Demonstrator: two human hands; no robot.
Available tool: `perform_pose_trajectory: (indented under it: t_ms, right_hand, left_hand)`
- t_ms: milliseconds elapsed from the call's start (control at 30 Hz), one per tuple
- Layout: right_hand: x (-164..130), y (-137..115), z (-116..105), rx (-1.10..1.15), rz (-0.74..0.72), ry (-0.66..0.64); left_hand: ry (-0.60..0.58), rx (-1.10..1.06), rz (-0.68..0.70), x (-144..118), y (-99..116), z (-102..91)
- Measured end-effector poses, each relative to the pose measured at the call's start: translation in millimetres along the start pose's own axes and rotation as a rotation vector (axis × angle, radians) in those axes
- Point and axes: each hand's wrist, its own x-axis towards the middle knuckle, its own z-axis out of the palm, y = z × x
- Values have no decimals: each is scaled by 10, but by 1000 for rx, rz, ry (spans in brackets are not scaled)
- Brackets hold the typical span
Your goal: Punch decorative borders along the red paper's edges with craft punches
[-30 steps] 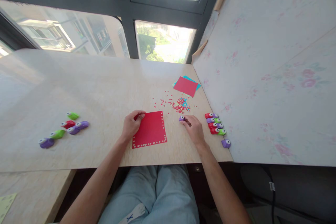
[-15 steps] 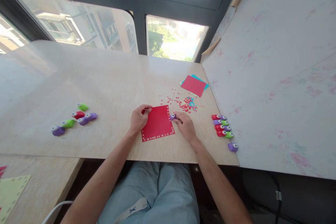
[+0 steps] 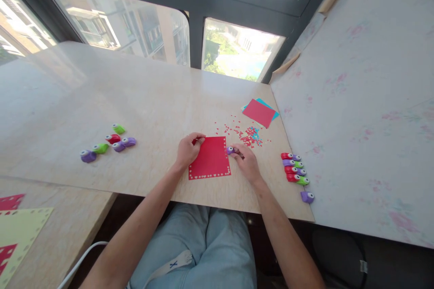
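A red sheet of paper point(image 3: 210, 157) lies on the pale tabletop, with small punched shapes along its bottom and right edges and some at the lower left. My left hand point(image 3: 190, 149) pinches its upper left corner between thumb and fingers. At the right edge of the sheet, my right hand point(image 3: 247, 160) grips a small purple craft punch point(image 3: 230, 150) with a white round top. The punch sits against the paper's edge; its slot is too small to make out. Punched red and blue confetti point(image 3: 251, 136) is scattered just beyond the right hand.
Stacked red and blue paper point(image 3: 259, 113) lies at the back right. Several craft punches point(image 3: 294, 169) line the right side by the wall; more punches point(image 3: 113, 139) stand at left. Punched yellow paper point(image 3: 27, 230) lies on the lower left surface. A window frame point(image 3: 195, 40) borders the back.
The camera view has turned slightly, shifting everything rightward in the picture. Both hands keep their hold on the paper and the punch, with little other visible change.
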Motion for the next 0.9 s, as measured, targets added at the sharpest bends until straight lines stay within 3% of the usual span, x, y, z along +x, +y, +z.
perform_pose_trajectory:
  t_ms: [900]
  right_hand:
    - [-18, 24, -8, 5, 14, -12]
  left_hand:
    - [-62, 116, 29, -22, 37, -14]
